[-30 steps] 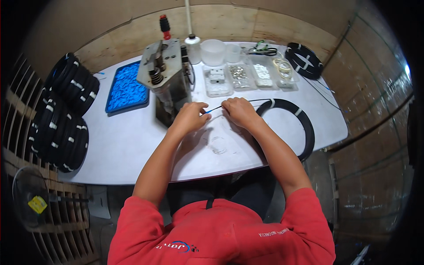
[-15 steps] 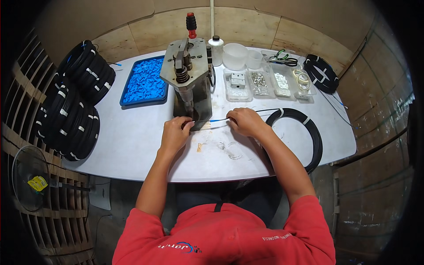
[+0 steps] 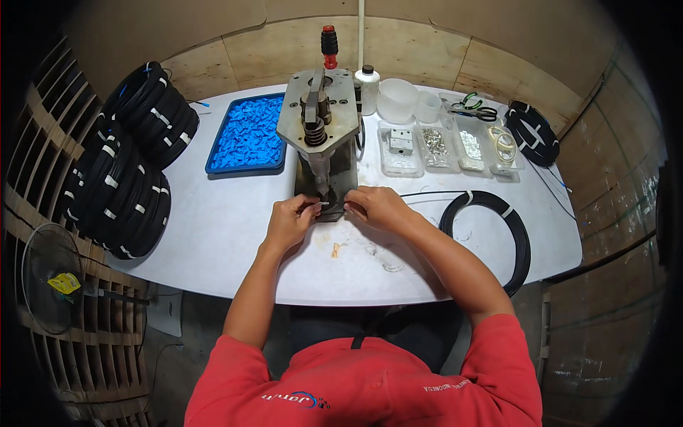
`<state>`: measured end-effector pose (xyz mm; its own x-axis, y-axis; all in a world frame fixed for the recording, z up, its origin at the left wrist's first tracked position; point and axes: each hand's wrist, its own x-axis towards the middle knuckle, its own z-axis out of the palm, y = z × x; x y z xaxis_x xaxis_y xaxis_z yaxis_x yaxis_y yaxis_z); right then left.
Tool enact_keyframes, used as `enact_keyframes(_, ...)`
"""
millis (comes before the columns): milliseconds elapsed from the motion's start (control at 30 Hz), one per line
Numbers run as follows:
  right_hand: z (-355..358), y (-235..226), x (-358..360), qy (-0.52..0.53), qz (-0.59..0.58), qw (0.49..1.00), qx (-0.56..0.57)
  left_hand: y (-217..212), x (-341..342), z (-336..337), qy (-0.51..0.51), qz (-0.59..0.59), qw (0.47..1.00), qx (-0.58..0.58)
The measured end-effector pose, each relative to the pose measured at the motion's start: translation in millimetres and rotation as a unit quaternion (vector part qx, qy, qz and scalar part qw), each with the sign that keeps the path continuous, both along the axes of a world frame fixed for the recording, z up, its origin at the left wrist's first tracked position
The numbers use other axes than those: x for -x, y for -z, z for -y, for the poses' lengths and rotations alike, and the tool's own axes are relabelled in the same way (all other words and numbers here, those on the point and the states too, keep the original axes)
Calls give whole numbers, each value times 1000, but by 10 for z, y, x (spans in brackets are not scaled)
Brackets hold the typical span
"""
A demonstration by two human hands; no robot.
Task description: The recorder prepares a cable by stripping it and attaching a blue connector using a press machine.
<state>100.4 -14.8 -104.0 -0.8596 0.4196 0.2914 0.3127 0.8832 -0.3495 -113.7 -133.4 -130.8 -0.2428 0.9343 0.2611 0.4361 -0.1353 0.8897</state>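
At the foot of the metal bench press (image 3: pixel 318 128), both of my hands work close together. Between the thumb and fingers of my left hand (image 3: pixel 290 219) is a thin cable end, whose pale tip shows just under the press's tool. My right hand (image 3: pixel 380 206) is closed on the black cable (image 3: pixel 432 192) on the other side of the tool. From there the cable runs right into a coil (image 3: pixel 523 238) bound with white ties. My fingers and the press hide the stretch of cable between my hands.
A blue tray (image 3: pixel 245 171) of small blue pieces sits left of the press. Stacked black cable coils (image 3: pixel 117 192) stand farther left. Behind on the right are a white bottle (image 3: pixel 368 92), white tubs (image 3: pixel 397 99), clear boxes of small parts (image 3: pixel 437 148), scissors (image 3: pixel 475 112) and another coil (image 3: pixel 532 135).
My hands have come closer together and moved in under the press tool. The blue piece on the cable between them is now out of sight. The whole view has shifted slightly.
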Motion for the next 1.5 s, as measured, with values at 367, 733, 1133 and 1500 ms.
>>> enact_keyframes(367,-136,127,-117,-8,-102,994,-25,16,-24,-75,-55,-50,997,-35)
enact_keyframes(733,-100,150,-122,-17,-145,989,-36,-19,-10,-78,-58,-22,998,-14)
enact_keyframes(1133,-80,177,-124,-37,-153,984,-80,69,33,-106,-45,3,999,-26)
enact_keyframes(1500,-116,227,-151,-31,-138,986,-86,66,23,-118,-42,-3,999,-25)
